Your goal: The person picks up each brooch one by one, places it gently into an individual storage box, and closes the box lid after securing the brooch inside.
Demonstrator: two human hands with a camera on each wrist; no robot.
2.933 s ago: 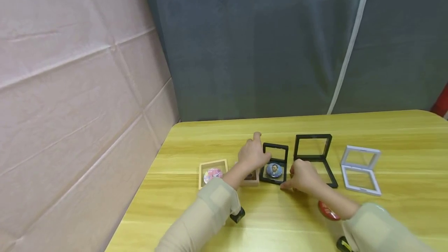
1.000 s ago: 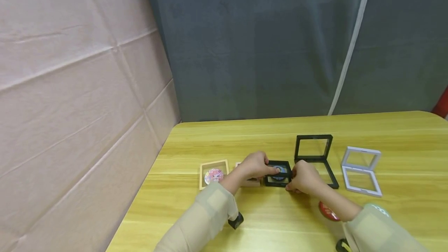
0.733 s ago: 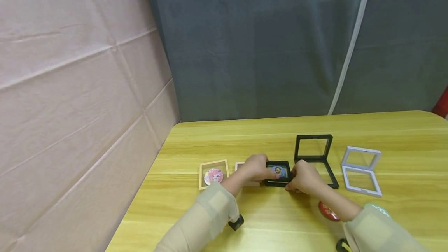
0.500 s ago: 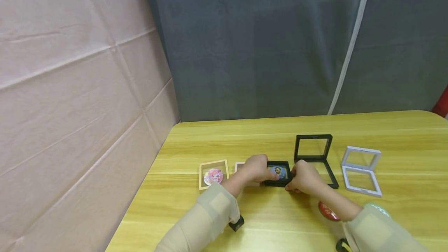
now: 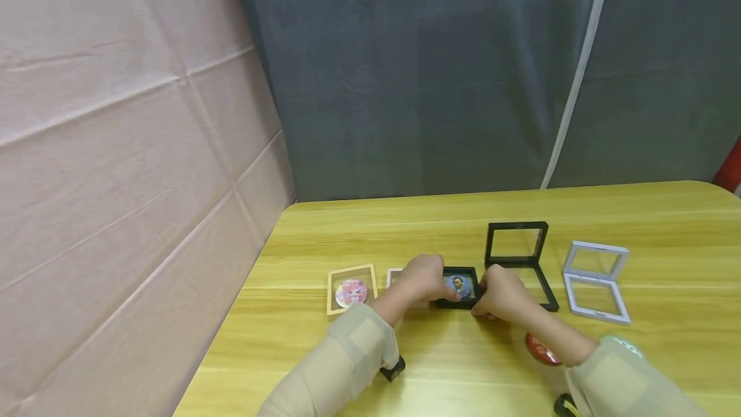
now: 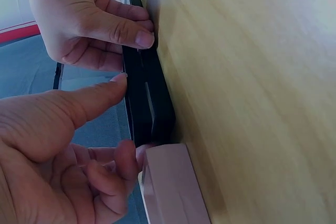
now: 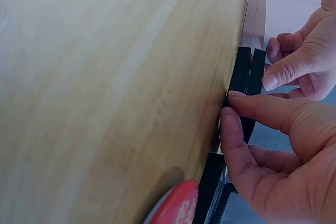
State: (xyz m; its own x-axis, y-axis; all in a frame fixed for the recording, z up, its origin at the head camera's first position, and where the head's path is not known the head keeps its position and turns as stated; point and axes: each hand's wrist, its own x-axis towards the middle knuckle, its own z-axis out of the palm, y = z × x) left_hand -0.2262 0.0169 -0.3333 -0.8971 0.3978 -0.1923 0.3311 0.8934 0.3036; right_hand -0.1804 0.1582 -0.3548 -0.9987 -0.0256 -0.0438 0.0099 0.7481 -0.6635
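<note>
A small black display frame (image 5: 450, 305) lies on the table with its lid folded down and a round blue badge (image 5: 459, 285) with a portrait inside it. My left hand (image 5: 424, 278) is on its left side, the thumb on the lid and the other fingers curled at the edge. With thumb and fingertips my right hand (image 5: 503, 293) pinches the front right corner. In the right wrist view, a narrow gap shows between the two halves of the black frame (image 7: 255, 69) at its far end. The fingers cover part of both side edges.
Left of the hands lie a yellow frame (image 5: 330, 301) with a pink badge and a pale pink frame (image 6: 176, 182), partly hidden. Unfolded frames, one black (image 5: 517, 261) and one white (image 5: 596, 279), stand to the right. Nearer are a red badge (image 5: 539, 349) and a green badge (image 5: 625, 345).
The black frame's lid, upright at first, has swung down over the blue badge. My left hand moved down with it, while the right hand stayed at the front right corner.
</note>
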